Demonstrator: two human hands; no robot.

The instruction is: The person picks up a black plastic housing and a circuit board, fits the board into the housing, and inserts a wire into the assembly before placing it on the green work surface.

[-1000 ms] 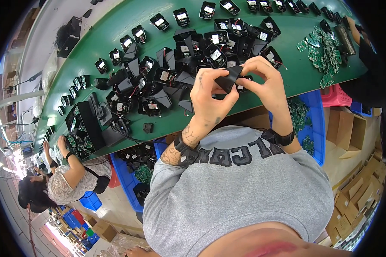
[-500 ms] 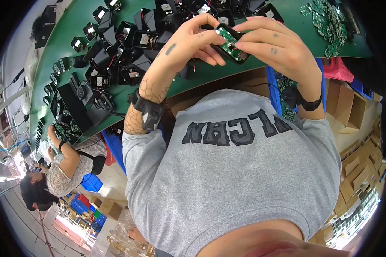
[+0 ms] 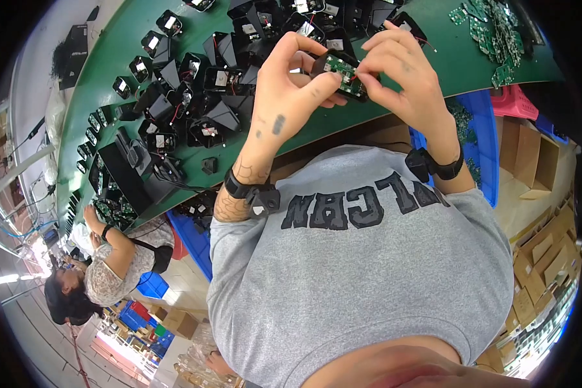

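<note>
Above the near edge of the green table, my left hand (image 3: 288, 100) is closed around a small black housing (image 3: 319, 63), its thumb pressing on the face. A green circuit board (image 3: 341, 67) with small white connectors sits in the housing's opening, facing up toward me. At the board's right side, my right hand (image 3: 404, 72) pinches a thin red wire (image 3: 355, 75) between thumb and index finger. The wire's tip is hidden by the fingertips. The other right fingers are raised and bent.
Several black housings (image 3: 221, 79) with wires crowd the green table (image 3: 284, 137). Loose circuit boards (image 3: 488, 35) are heaped at the far right. Below the table's right edge are a blue bin (image 3: 489, 145), a pink plastic item (image 3: 516, 103) and cardboard boxes (image 3: 538, 155). A co-worker (image 3: 113, 262) works at left.
The housing has tilted in my left hand, whose thumb now lies on the board. My right fingers have drawn in from over the board to a pinch at its right side.
</note>
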